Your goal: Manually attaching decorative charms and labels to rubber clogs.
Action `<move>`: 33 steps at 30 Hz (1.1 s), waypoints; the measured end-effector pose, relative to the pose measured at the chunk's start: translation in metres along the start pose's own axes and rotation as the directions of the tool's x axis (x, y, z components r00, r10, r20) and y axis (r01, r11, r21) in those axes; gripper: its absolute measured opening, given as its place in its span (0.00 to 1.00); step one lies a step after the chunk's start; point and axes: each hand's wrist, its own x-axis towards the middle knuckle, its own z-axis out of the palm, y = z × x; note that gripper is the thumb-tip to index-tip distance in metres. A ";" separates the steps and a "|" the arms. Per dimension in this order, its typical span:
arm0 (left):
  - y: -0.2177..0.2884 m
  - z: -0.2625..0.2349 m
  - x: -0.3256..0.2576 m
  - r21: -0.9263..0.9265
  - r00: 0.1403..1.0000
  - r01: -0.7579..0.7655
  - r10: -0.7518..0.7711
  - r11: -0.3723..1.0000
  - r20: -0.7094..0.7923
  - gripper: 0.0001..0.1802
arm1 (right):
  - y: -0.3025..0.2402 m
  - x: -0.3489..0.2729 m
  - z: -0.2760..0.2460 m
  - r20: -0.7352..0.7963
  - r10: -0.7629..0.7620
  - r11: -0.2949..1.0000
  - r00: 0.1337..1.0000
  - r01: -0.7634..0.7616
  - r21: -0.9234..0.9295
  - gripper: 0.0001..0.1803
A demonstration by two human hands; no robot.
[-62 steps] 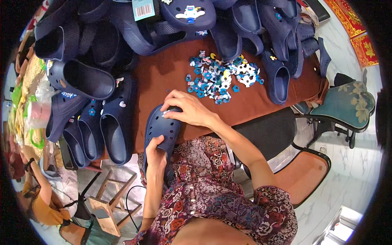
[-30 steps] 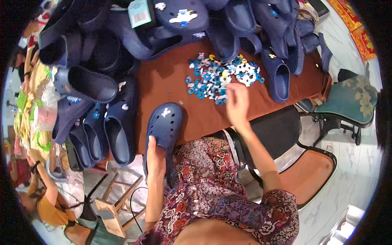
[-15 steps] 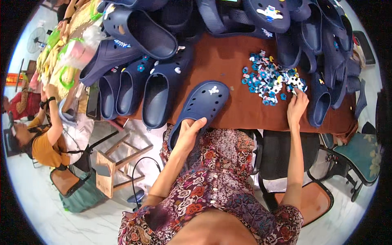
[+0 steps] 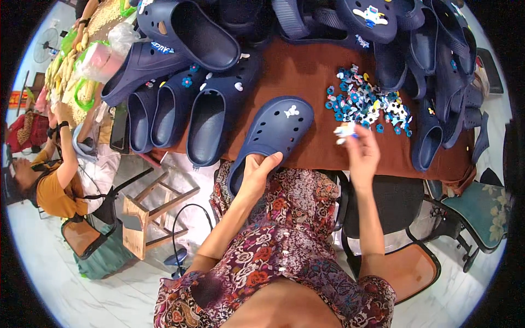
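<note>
Lying near the front edge of the brown surface (image 4: pixel 306 71), a navy clog (image 4: pixel 272 139) with a small white charm (image 4: pixel 291 111) on its toe is seen with its heel overhanging that edge. The heel is gripped by the left hand (image 4: pixel 257 170), thumb on the rim and fingers curled beneath, the forearm rising from the lower edge over a patterned floral dress (image 4: pixel 284 240). The right hand (image 4: pixel 362 156) is raised above the front edge, and a small white and blue charm (image 4: pixel 344 131) is pinched between its fingertips. A loose heap of blue, white and black charms (image 4: pixel 365 103) is spread toward the right edge of the surface. Clear plastic bags (image 4: pixel 104 52) with pink and green contents are bunched at the far left corner. A small white label (image 4: pixel 159 47) is seen on a clog strap there. Rows of navy clogs (image 4: pixel 180 109) are lined along the left edge.
</note>
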 end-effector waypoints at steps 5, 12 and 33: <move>-0.009 0.005 -0.001 -0.013 0.998 -0.047 0.047 0.999 0.043 0.26 | -0.003 -0.008 0.047 0.260 0.259 0.923 0.930 -0.318 0.219 0.14; -0.007 0.011 -0.009 0.016 0.988 -0.131 0.129 0.991 0.087 0.24 | -0.002 -0.008 0.058 0.306 0.364 0.859 0.880 -0.444 0.254 0.13; -0.026 0.013 -0.017 0.218 0.974 -0.226 0.215 0.949 0.072 0.20 | 0.006 0.004 0.034 0.499 0.556 0.659 0.665 -0.718 0.224 0.11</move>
